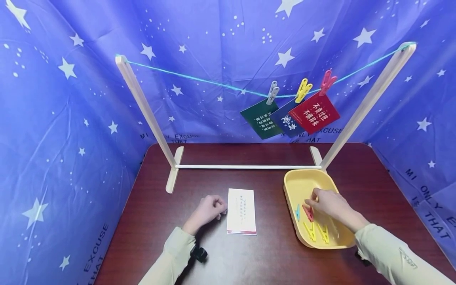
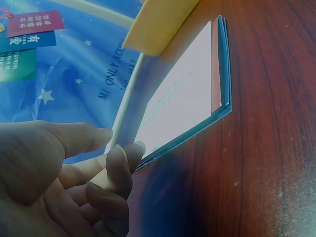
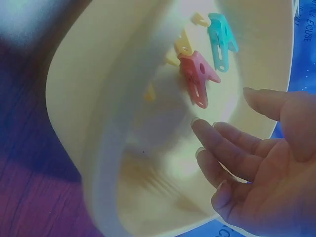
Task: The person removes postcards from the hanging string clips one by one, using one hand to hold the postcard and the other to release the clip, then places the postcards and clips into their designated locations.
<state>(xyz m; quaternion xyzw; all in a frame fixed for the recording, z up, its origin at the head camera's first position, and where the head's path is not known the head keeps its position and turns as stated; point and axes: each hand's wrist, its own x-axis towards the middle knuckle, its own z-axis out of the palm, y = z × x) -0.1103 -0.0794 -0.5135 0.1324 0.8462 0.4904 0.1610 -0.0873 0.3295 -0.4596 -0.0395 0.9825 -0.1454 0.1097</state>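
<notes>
At the far left we see a blue curtain [image 1: 89,170] printed with white stars; next comes the left post of a wooden frame [image 1: 145,107], from which a green string [image 1: 206,81] sags across to the right post; below it, the person's left hand [image 1: 204,211] is just beside a stack of cards [image 1: 241,209] on the worktop [image 1: 263,261], its fingers loosely bent and grasping nothing that we can make out, though we cannot tell whether a fingertip touches the stack; the stack lies flat, a white card uppermost, and we judge these cards as not yet hung; further right is the part already done, three overlapping cards hanging tilted from the string: a green card [image 1: 261,120] under a grey clip [image 1: 272,95], a blue card [image 1: 285,114] under a yellow clip [image 1: 303,92], a red card [image 1: 315,113] under a pink clip [image 1: 326,84]; below these, we find a yellow tub [image 1: 303,180] holding a turquoise clip [image 3: 220,39], a red clip [image 3: 197,79] and at least two yellow clips [image 1: 311,232]; the person's right hand [image 1: 329,206] reaches into the tub, relaxed and holding nothing, thumb and fingers apart, the red clip near its fingertips.
</notes>
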